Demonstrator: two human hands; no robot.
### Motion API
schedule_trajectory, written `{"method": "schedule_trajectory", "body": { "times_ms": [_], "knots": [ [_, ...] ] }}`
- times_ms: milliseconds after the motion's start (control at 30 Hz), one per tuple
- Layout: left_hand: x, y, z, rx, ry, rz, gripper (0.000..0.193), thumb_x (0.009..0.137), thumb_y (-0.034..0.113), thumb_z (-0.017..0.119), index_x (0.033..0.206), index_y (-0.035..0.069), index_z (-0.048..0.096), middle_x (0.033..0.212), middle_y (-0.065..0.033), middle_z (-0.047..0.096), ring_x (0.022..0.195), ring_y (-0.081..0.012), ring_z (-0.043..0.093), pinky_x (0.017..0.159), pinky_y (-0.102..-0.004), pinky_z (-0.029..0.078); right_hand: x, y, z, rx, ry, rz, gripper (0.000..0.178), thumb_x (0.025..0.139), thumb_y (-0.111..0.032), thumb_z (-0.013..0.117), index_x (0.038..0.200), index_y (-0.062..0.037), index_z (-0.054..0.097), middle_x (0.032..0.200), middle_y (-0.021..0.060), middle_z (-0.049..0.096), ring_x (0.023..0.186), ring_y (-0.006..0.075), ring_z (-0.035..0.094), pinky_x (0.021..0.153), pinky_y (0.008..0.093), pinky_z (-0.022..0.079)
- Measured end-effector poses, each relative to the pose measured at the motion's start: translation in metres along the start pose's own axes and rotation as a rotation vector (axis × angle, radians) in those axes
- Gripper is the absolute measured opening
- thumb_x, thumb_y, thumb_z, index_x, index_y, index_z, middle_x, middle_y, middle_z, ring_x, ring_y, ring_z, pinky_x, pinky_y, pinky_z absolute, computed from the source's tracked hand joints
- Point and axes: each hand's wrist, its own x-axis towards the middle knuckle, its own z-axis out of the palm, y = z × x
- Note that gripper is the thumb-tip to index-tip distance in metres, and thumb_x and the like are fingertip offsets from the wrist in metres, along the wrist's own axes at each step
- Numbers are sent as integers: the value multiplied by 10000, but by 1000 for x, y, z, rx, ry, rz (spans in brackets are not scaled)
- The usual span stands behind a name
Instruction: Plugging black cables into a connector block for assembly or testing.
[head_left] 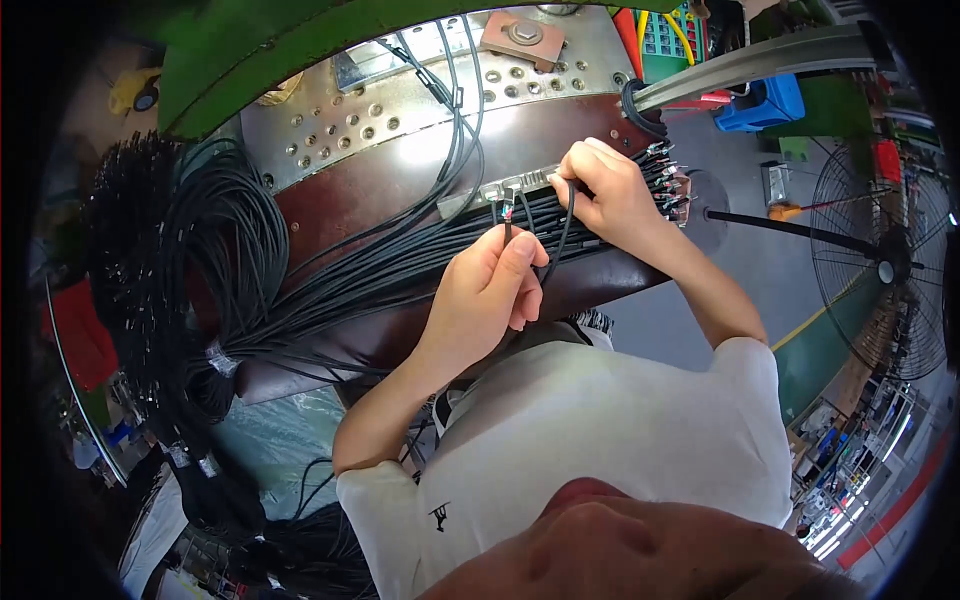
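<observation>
My left hand (490,285) is closed round a black cable, thumb against the fingers. The stripped end (507,208) of this cable points up, with small coloured wires showing. Slightly higher and to the right, my right hand (612,195) pinches a black cable (570,225) between thumb and fingers. Whether both hands hold the same cable I cannot tell. Just beyond them lies a narrow pale metal strip (470,203) with small fittings. Under the hands a thick bundle of black cables (390,262) runs across the dark red bench, its stripped ends (668,185) beside my right hand.
A large cable coil (225,215) hangs at the bench's left end. Beyond the red bench surface (345,190) is a perforated metal plate (370,120) with a bolted copper-coloured block (523,38). A green machine frame (250,55) arches overhead. On the right stand a fan (885,270) and blue container (765,105).
</observation>
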Motion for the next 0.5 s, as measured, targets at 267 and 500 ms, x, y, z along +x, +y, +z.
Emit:
{"method": "schedule_trajectory", "body": {
  "times_ms": [267, 500],
  "knots": [
    [9, 1, -1, -47, -39, -91, 285, 993, 310, 412, 904, 57, 507, 589, -47, 549, 473, -79, 482, 451, -193, 386, -1, 0, 4, 19, 18, 21, 154, 726, -5, 647, 749, -26, 495, 692, 93, 516, 642, 281, 510, 595, 366, 427],
    [12, 1, 2, -45, -62, -74, 284, 990, 315, 421, 902, 59, 505, 585, -58, 558, 451, -90, 480, 436, -194, 388, -3, -4, -4, -78, -34, 11, 158, 682, 50, 629, 778, -27, 530, 746, 88, 554, 679, 280, 532, 619, 374, 435]
  ]
}}
